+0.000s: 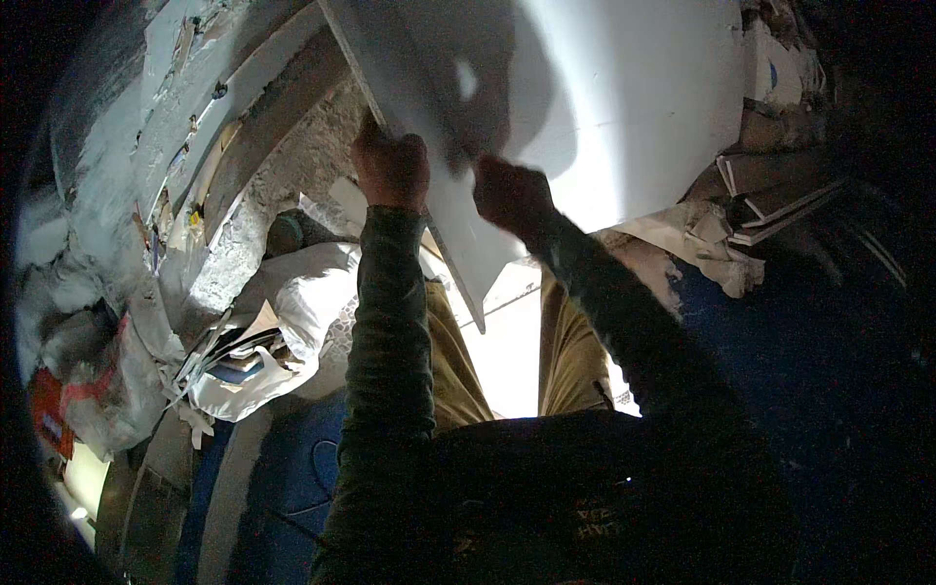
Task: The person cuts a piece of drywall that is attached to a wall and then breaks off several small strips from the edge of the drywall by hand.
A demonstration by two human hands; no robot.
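Note:
A large white board (673,107), flat and thin-edged, stretches up and away in front of me, with a narrow corner pointing down between my knees. My left hand (392,168) is closed at the board's left edge, its fingers wrapped around that edge. Over the board's face, my right hand (514,197) is curled shut, knuckles toward the surface. Whatever it holds is hidden or too small to name. Dark shadows fall across the board above both hands, and a bright band of light runs beside them.
To the left, a white sack (249,390) is stuffed with scraps. Beyond it, debris lies along a pale, dusty surface (107,175). Broken board pieces (780,210) are stacked at the right. A red object (51,411) sits far left, and blue sheeting (770,331) spreads at right.

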